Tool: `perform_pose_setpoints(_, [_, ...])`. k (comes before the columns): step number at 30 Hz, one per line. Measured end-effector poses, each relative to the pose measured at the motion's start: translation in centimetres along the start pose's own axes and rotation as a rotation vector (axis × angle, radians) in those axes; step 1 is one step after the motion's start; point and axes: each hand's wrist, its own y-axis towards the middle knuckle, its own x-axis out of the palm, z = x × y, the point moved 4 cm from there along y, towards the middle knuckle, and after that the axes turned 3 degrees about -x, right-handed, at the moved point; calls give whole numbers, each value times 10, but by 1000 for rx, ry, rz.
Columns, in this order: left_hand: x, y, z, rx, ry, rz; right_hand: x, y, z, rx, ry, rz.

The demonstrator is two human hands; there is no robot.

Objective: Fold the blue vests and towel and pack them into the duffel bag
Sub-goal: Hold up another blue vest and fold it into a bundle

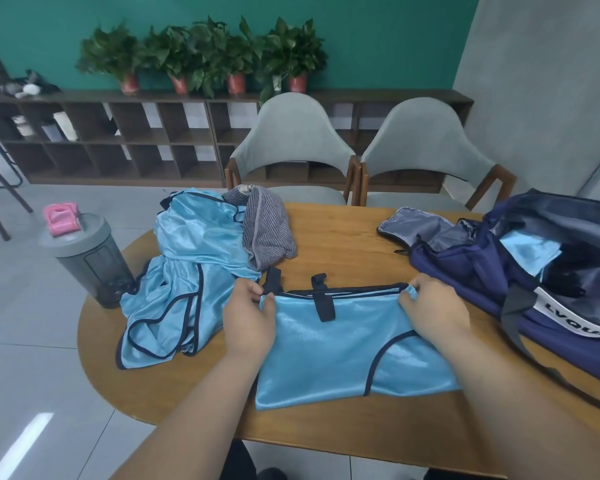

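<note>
A light blue vest [329, 344] with dark trim lies flat on the wooden table [343, 244] in front of me. My left hand [248, 320] pinches its far left corner. My right hand [426, 308] pinches its far right corner. A heap of more blue vests [187, 271] lies crumpled at the left. A grey striped towel [269, 230] sits bunched behind that heap. The navy duffel bag [520, 271] stands open at the right, with a folded blue piece [529, 252] inside.
A grey shaker bottle [87, 258] with a pink lid stands at the table's left edge. Two grey chairs [293, 140] face the far side. A low shelf with potted plants [201, 60] lines the green wall.
</note>
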Motion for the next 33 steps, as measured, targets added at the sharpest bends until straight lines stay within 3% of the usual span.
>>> perform_pose_setpoints(3, [-1,-3,5,100,79,28,-2,-10,-4,-86,-239,171])
perform_pose_setpoints(6, [-2,-17,19,407,245,31,-9,-26,-30,-404,-288,363])
perform_pose_setpoints(8, [8,-30,26,535,348,-138,-2,-34,-54,-645,-165,198])
perform_pose_setpoints(11, [27,-47,17,581,535,-311,23,-37,-72,-794,-18,-118])
perform_pose_setpoints(16, [37,-53,9,567,719,-383,41,-36,-80,-795,86,-162])
perform_pose_setpoints(20, [41,-52,11,555,774,-463,47,-26,-95,-591,170,-107])
perform_pose_setpoints(24, [41,-53,11,548,791,-483,47,-12,-116,-421,-71,49])
perform_pose_setpoints(29, [39,-52,11,553,722,-479,43,-15,-166,-614,-138,220])
perform_pose_setpoints(33, [39,-52,12,585,696,-436,54,-7,-207,-795,-168,-20])
